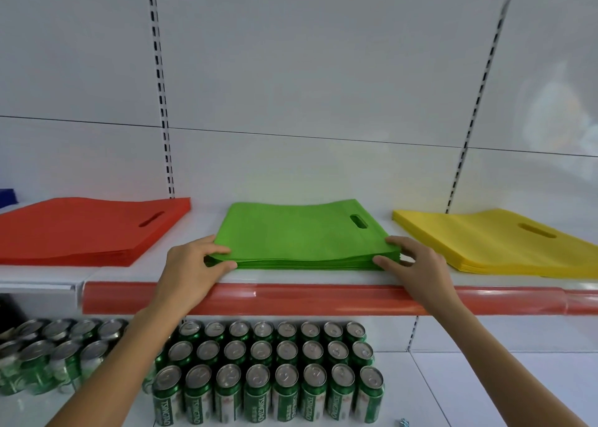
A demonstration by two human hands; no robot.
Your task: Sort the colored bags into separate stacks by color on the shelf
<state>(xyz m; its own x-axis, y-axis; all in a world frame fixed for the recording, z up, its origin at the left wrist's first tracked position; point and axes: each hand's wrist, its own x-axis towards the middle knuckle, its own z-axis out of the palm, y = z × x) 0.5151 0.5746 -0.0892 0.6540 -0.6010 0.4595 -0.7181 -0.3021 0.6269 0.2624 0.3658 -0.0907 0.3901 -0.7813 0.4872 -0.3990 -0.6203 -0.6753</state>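
Observation:
Three flat stacks of bags lie side by side on the white shelf [81, 273]: a red stack [81, 229] on the left, a green stack [301, 235] in the middle and a yellow stack [498, 242] on the right. Each bag has a cut-out handle slot. My left hand [191, 271] holds the green stack's front left corner, fingers on top and thumb against the front edge. My right hand [417, 264] holds the front right corner the same way. The green stack lies flat on the shelf.
A red price strip [323, 297] runs along the shelf's front edge. On the shelf below stand several rows of green cans [268, 371]. A blue thing [6, 195] shows at the far left edge. White back panels and slotted uprights [161, 103] rise behind the stacks.

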